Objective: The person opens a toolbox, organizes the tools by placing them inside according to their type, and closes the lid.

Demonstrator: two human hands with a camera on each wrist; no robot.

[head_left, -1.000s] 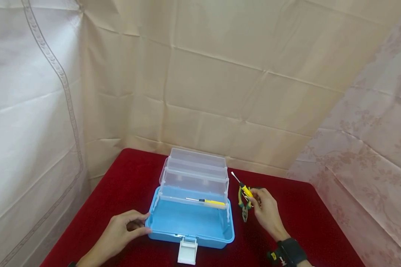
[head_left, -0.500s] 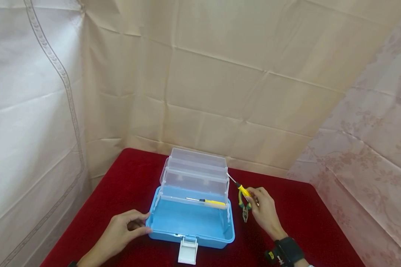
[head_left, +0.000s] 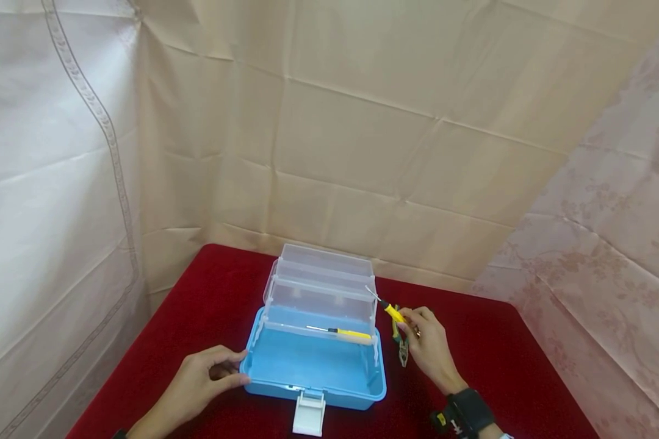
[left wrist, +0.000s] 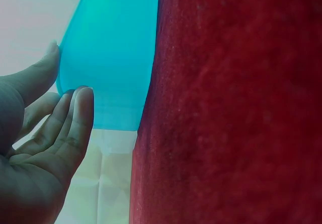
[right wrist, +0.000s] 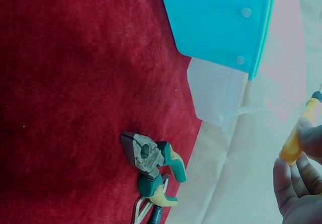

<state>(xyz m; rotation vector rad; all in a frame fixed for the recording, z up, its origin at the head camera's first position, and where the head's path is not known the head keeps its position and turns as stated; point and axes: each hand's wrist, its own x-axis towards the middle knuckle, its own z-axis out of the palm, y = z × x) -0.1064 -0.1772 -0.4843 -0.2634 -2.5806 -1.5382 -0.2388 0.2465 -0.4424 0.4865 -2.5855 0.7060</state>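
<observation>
A blue toolbox point(head_left: 280, 390) stands with its clear lid and trays point(head_left: 324, 292) raised at the back. My left hand point(head_left: 200, 378) holds its front left corner, thumb and fingertips at the rim and outer wall point(left wrist: 110, 63). My right hand point(head_left: 429, 344) pinches a screwdriver point(head_left: 393, 313) by its yellow handle. The shaft points up and left, its tip overlapping the right edge of the raised trays in the head view. A second yellow-handled screwdriver point(head_left: 353, 333) lies in the lowest clear tray. The right wrist view shows the held screwdriver's handle point(right wrist: 292, 146) between thumb and fingertips.
Pliers point(right wrist: 147, 153) with green and yellow handles lie on the red cloth point(head_left: 489, 347) right of the toolbox, partly hidden by my right hand in the head view. Beside their handles lie thin light loops point(right wrist: 142, 210). The white latch point(head_left: 309, 416) hangs at the front. Fabric walls enclose the table.
My right hand has moved slightly left with the screwdriver, whose tip has come over the edge of the raised trays. My left hand has stayed at the toolbox corner.
</observation>
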